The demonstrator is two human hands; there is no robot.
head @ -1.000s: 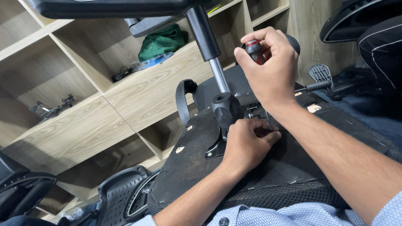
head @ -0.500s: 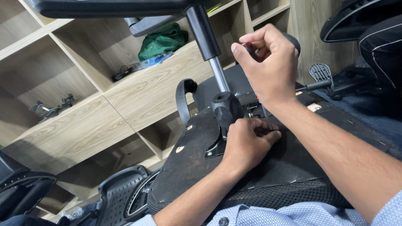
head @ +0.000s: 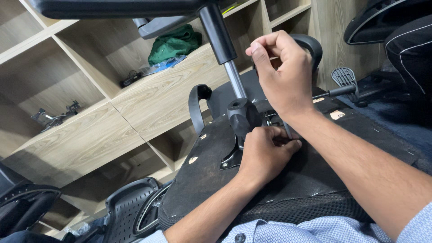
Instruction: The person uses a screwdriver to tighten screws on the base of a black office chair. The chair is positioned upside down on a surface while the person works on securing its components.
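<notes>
An upturned black office chair seat (head: 202,180) lies across my lap, underside up. A gas-lift cylinder (head: 235,78) rises from its black hub (head: 243,114), which sits on a metal mounting plate (head: 228,160). My right hand (head: 283,76) hovers above the plate, fingers closed over the top of a hand tool. The tool's thin metal shaft (head: 288,130) drops toward the plate. My left hand (head: 265,155) rests on the seat beside the hub, fingers curled around the lower end of that shaft. The tool's tip is hidden.
A wooden cubby shelf (head: 135,103) stands behind, holding a green cloth (head: 173,42) and small hardware. A black plastic chair back (head: 130,207) lies at lower left. A lever with a paddle handle (head: 344,76) sticks out on the right, near other black chairs (head: 396,27).
My right hand has turned on the tool; its dark handle, visible a second ago, is now covered by my fingers. My left hand has stayed at the shaft's base.
</notes>
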